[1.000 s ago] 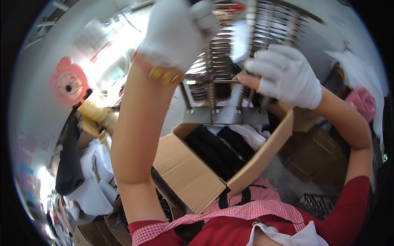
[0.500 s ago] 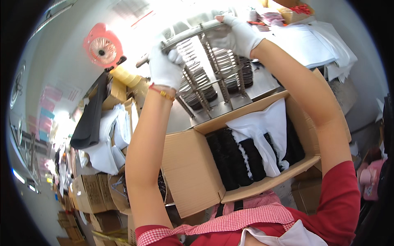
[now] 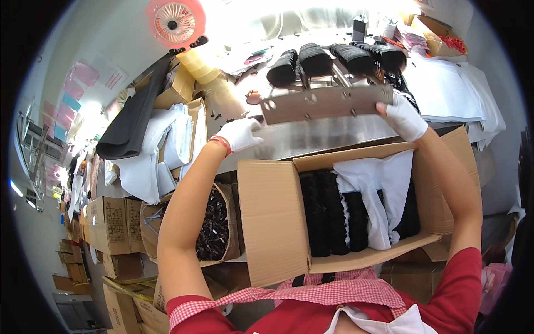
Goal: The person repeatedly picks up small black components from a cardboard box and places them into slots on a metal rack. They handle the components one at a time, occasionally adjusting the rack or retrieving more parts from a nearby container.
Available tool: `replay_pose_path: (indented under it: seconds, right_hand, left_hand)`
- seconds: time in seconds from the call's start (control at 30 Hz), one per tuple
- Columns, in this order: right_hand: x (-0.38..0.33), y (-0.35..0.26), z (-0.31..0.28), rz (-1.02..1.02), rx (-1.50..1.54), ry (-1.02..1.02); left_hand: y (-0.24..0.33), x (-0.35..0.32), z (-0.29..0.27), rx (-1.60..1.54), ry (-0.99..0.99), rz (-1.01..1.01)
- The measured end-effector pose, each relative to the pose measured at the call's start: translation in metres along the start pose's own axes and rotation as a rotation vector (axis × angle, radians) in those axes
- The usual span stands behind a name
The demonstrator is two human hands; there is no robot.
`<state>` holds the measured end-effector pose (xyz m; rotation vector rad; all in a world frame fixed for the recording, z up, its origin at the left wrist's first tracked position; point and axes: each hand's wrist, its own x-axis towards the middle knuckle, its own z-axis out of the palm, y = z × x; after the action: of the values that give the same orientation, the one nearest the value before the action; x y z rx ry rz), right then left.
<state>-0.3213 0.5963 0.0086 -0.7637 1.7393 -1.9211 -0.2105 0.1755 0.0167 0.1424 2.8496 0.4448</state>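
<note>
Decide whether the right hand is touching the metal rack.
Touching: the head view shows the right hand gripping the right end of the metal rack.

Garment workshop, stacked cartons (image 3: 114, 225), folded cloth (image 3: 450, 89)

An open brown cardboard carton (image 3: 272, 222) fills frame centre; stacked printed brown cartons (image 3: 114, 225) sit lower left.

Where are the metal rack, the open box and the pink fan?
Rack (image 3: 328, 104), head view, on its flat metal plate.
Box (image 3: 272, 217), head view, on its left flap.
Fan (image 3: 176, 22), head view, on its round grille.
</note>
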Motion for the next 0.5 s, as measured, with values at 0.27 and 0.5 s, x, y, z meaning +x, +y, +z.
replay_pose_path:
  seconds: [0.27, 0.5]
  right_hand:
    - [-0.013, 0.064, -0.035, 0.438, -0.664, 0.153]
    - [0.04, -0.079, 0.052, 0.781, -1.523, -0.776]
  left_hand:
    - [-0.059, 0.043, 0.031, 0.085, 0.197, -0.116]
    - [-0.05, 0.076, 0.057, 0.0, 0.353, -0.468]
